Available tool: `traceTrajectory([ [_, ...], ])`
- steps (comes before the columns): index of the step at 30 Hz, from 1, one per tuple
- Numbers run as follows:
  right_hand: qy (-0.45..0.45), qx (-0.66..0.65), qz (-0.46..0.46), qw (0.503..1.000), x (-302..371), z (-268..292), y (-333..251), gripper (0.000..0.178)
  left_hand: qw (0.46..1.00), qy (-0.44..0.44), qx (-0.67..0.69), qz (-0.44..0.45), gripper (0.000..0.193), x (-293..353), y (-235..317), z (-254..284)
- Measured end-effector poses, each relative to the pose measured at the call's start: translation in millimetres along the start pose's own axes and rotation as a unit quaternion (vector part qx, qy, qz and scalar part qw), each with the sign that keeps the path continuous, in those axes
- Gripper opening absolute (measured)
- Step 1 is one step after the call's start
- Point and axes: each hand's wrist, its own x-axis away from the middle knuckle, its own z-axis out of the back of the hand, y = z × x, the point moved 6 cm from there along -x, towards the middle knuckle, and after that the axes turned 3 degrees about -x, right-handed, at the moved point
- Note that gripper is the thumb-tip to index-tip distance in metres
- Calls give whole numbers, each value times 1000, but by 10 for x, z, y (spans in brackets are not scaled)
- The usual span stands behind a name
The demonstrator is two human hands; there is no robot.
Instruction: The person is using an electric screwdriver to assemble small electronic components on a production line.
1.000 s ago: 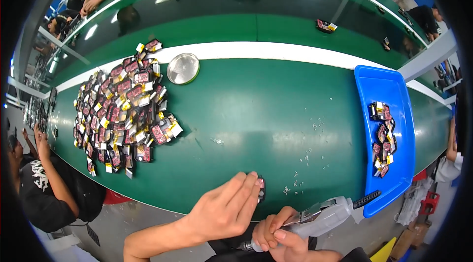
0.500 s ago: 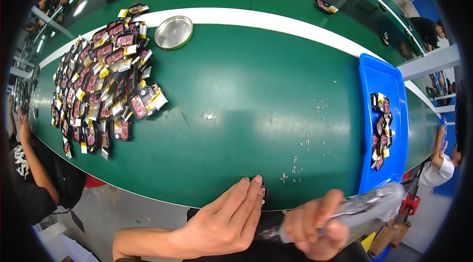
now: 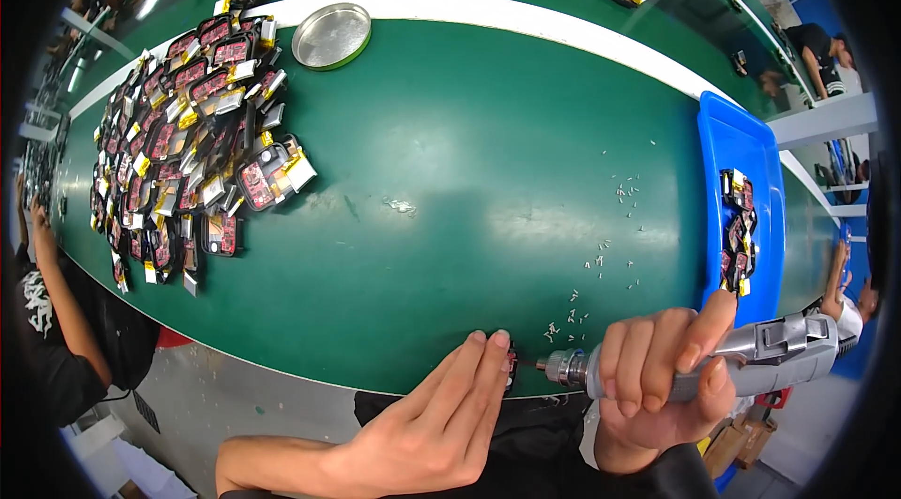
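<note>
My right hand (image 3: 660, 363) is wrapped round a grey electric screwdriver (image 3: 770, 353), its index finger lifted toward the blue tray. The tool lies nearly level, and its thin bit points left. At the table's near edge, my left hand (image 3: 427, 414) presses its straight, joined fingers on a small black electronic unit (image 3: 511, 363) with a reddish circuit board. Most of that unit is hidden under the fingers, and the thumb is out of sight. A small gap seems to separate the bit's tip from the unit. Tiny screws (image 3: 552, 331) lie scattered just beyond the tool.
A large heap of similar units (image 3: 188, 123) with silver-and-yellow battery packs covers the left of the green table (image 3: 441, 133). Behind it stands a round metal dish (image 3: 332, 35). A blue tray (image 3: 751, 138) at right holds several units (image 3: 739, 227). Other people work at both sides.
The right hand has brought the screwdriver up and turned it, so its bit now faces the unit. My left hand stays on the unit. The view has shifted slightly.
</note>
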Motion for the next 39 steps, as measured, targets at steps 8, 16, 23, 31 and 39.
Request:
traceTrajectory([
  [8, -34, -23, -5, 999, -74, -95, 70, 17, 1000, 5, 3, 0, 21, 18, -11, -4],
  [16, -75, 17, -50, 996, -224, -332, 123, 21, 999, -17, -25, -36, 26, -124, -27, 179],
  [23, -128, 68, -41, 989, -261, -409, 152, 23, 999, -22, -28, -38, 32, -75, -2, 183],
  [31, -193, -10, -106, 976, -195, -250, 184, 14, 1000, 4, 27, -1, 35, 99, 4, 51],
  [39, -23, -161, 68, 984, 137, 389, -269, 9, 958, 144, -47, 245, 45, 528, -1063, 911],
])
